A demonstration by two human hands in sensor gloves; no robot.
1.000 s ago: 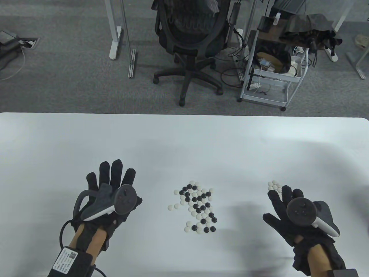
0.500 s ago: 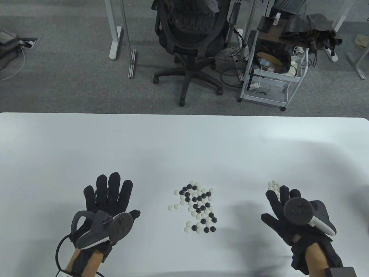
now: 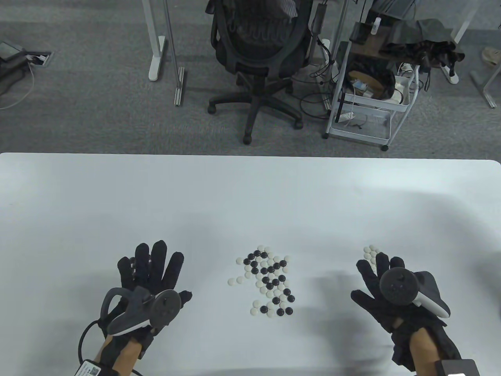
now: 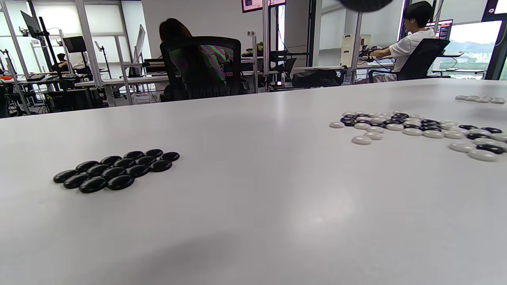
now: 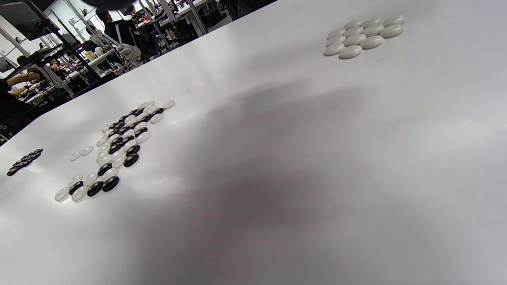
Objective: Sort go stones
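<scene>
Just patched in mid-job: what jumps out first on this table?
The mixed heap of black and white stones at the table's middle, between two gloved hands spread open. The left hand hovers over a tidy cluster of black stones, which the table view hides. Beyond the right hand lies a small group of white stones.

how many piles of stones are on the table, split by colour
black pile: 1
white pile: 1
mixed pile of black and white, unsorted: 1
total: 3 piles
</scene>
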